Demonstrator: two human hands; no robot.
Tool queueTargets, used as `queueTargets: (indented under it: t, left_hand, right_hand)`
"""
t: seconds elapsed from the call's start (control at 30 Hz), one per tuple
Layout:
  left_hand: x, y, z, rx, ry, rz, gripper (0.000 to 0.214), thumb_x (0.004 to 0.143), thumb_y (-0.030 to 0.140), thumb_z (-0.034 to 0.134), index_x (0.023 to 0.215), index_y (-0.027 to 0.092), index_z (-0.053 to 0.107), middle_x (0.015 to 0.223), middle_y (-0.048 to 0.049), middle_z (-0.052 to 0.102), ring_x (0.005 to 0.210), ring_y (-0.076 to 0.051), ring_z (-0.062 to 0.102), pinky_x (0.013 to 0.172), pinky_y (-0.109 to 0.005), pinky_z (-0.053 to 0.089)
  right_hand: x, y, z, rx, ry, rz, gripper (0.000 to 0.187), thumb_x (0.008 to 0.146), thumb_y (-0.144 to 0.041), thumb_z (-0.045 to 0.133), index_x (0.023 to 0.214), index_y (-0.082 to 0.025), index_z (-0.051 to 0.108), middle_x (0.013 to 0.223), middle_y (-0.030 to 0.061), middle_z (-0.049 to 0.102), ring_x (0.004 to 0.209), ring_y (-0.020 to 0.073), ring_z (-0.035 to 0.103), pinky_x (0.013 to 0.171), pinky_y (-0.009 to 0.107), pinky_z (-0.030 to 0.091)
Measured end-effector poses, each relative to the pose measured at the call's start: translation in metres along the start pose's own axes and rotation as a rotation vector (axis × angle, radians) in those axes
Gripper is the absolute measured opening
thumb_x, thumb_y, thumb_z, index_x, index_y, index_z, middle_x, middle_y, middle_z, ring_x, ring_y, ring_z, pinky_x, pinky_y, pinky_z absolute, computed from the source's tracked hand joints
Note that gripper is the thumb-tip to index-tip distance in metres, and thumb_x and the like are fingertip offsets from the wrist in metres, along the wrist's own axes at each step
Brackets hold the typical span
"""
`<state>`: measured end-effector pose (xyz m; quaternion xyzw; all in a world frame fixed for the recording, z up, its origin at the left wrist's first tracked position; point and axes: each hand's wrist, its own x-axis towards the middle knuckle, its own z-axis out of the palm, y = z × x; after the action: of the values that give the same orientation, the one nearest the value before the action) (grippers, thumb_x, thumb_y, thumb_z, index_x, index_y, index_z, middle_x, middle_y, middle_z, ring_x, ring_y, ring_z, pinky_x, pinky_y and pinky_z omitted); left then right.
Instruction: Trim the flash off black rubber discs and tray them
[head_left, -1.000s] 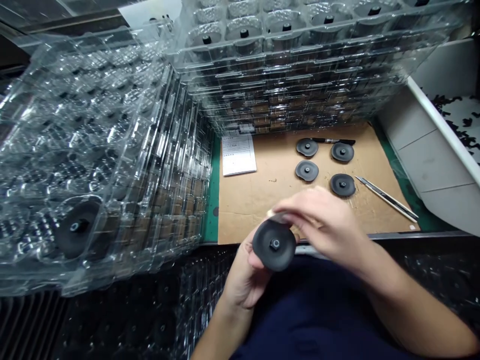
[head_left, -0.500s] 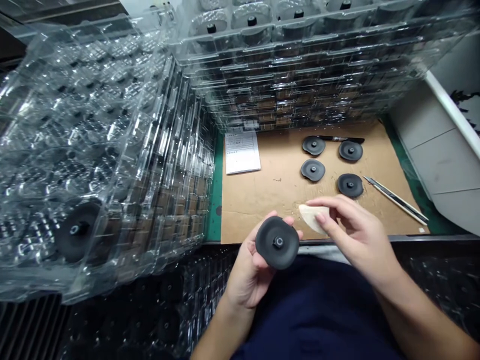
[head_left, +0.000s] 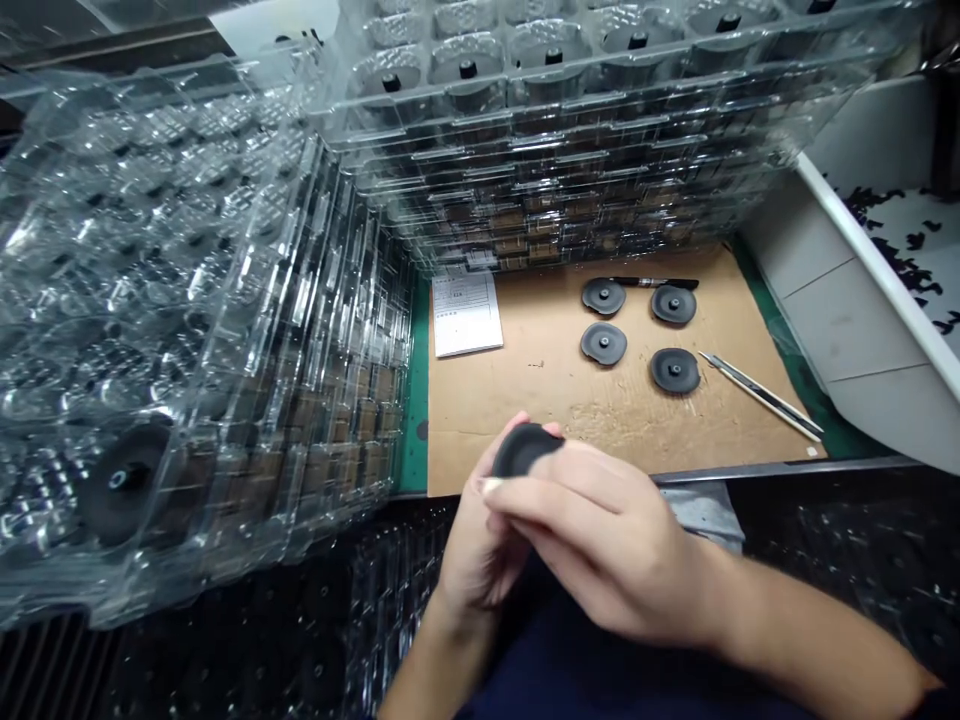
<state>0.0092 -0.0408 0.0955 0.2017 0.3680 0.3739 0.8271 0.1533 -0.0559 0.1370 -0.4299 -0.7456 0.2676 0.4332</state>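
Five black discs are in clear view near the hands: one held at lower centre, and four lying in two rows at the right of the cardboard sheet [head_left: 570,405]. The black disc [head_left: 521,448] sits between the hands, with only its upper edge showing. The left hand [head_left: 480,540] cups it from below, fingers curled behind. The right hand [head_left: 600,530] lies across it, fingers pressed together; whether they pinch anything cannot be told. Half a second earlier the disc's face showed whole and the right hand stood apart, pinching a pale pad. A marker [head_left: 656,283], two slim tools [head_left: 761,395] and a paper sheet [head_left: 466,314] lie on the cardboard, below clear plastic trays [head_left: 555,130].
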Motion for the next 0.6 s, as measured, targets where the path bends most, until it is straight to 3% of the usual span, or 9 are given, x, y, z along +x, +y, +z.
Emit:
queueTargets:
  t: [0.07,0.13,0.23,0.37,0.53,0.6]
  left_hand:
    - [0.001,-0.001,-0.004,-0.037,-0.024,0.027,0.070,0.049,0.041,0.086,0.114,0.028,0.063,0.116,-0.0038,0.065,0.105,-0.025,0.062,0.095,-0.034,0.048]
    - [0.002,-0.003,-0.008,-0.071,-0.041,0.049,0.066,0.052,0.035,0.086,0.113,0.028,0.063,0.116,-0.0036,0.066,0.102,-0.023,0.064,0.089,-0.030,0.051]
    - [0.001,-0.006,-0.011,-0.110,-0.048,0.063,0.060,0.059,0.041,0.080,0.115,0.029,0.062,0.119,-0.0031,0.065,0.105,-0.020,0.063,0.089,-0.026,0.050]
    - [-0.003,-0.004,-0.010,-0.184,-0.133,0.015,0.060,0.062,0.045,0.076,0.117,0.030,0.061,0.121,-0.0015,0.064,0.105,-0.024,0.064,0.093,-0.031,0.049]
    - [-0.005,-0.004,-0.010,-0.233,-0.170,-0.030,0.057,0.064,0.043,0.075,0.118,0.029,0.061,0.120,-0.0016,0.065,0.105,-0.025,0.064,0.092,-0.030,0.051]
    - [-0.005,-0.006,-0.010,-0.249,-0.170,-0.047,0.057,0.065,0.045,0.074,0.118,0.027,0.061,0.120,-0.0024,0.065,0.105,-0.026,0.064,0.091,-0.030,0.051]
  right_hand:
    - [-0.010,0.005,-0.005,0.019,-0.087,0.054,0.022,0.088,-0.009,0.048,0.106,-0.014,0.060,0.090,0.0058,0.064,0.083,0.0155,0.058,0.077,0.029,0.048]
    - [-0.019,0.010,-0.011,-0.004,-0.081,0.177,0.022,0.088,-0.010,0.049,0.105,-0.015,0.061,0.087,0.0043,0.063,0.079,0.0139,0.057,0.073,0.027,0.047]
    - [-0.024,0.019,-0.014,-0.009,0.094,0.339,0.020,0.089,-0.013,0.051,0.104,-0.018,0.063,0.087,0.0026,0.063,0.075,0.0120,0.056,0.068,0.025,0.046]
    - [-0.022,0.041,-0.004,0.072,0.302,0.498,0.017,0.091,-0.023,0.050,0.104,-0.023,0.062,0.096,0.0007,0.064,0.073,0.0109,0.056,0.064,0.023,0.045]
    - [-0.020,0.097,0.026,-0.020,0.076,0.504,0.018,0.090,-0.024,0.050,0.099,-0.022,0.066,0.090,0.0026,0.066,0.081,0.0165,0.057,0.073,0.030,0.047]
    - [-0.025,0.114,0.038,-0.064,0.054,0.498,0.019,0.086,-0.021,0.053,0.097,-0.021,0.068,0.092,0.0056,0.065,0.089,0.0214,0.055,0.084,0.038,0.044]
